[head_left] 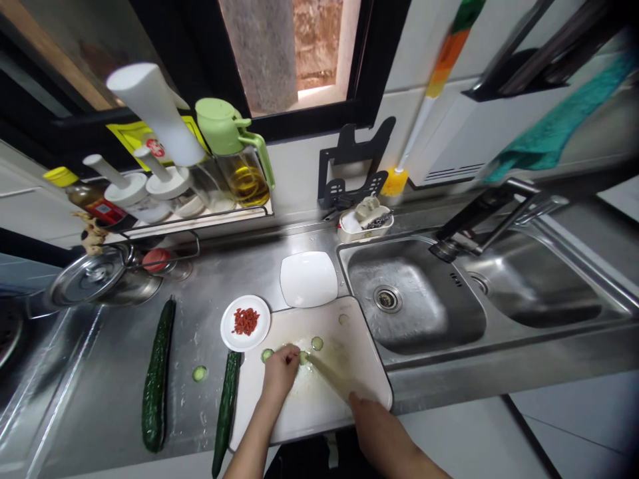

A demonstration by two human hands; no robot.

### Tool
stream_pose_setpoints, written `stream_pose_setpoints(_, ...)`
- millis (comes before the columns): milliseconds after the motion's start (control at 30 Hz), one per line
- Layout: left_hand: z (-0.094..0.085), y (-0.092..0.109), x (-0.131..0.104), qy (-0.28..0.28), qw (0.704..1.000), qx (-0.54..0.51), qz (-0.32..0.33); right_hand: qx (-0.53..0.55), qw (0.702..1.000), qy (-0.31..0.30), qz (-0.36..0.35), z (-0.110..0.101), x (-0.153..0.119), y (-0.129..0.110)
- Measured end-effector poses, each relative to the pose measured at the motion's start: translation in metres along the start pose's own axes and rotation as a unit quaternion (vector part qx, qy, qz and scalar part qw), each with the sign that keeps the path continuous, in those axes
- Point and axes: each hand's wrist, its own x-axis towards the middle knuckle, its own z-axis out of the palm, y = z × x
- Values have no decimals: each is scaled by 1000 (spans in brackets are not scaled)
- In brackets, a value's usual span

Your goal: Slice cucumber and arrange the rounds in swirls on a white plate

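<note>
My right hand (377, 429) is wrapped round the handle of a knife (329, 379), its blade angled up and left across the white cutting board (357, 326). At the blade's tip lies a cucumber slice (303, 358), which the pinched fingers of my left hand (281, 369) hold at its left side. Another cucumber slice (317, 343) rests just above the blade, and a further slice (267, 355) shows partly behind my left hand. Wet greenish juice spreads over the board. A cucumber (227, 412) lies along the board's left edge.
A white plate (266, 309) holding chopped red pieces and a bare white dish (309, 279) stand behind the board. Further left lie a whole cucumber (158, 379) and a loose slice (200, 373). A double sink (419, 293) is at right; a condiment rack (200, 223) stands behind.
</note>
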Motion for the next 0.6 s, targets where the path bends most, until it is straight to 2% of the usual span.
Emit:
stream_pose_setpoints(200, 3, 3, -2, 31, 997, 63, -19, 0, 1000, 0, 7, -7, 3, -18)
stream_pose_setpoints(600, 0, 10, -2, 31, 996, 77, -40, 5, 1000, -7, 19, -11, 7, -26)
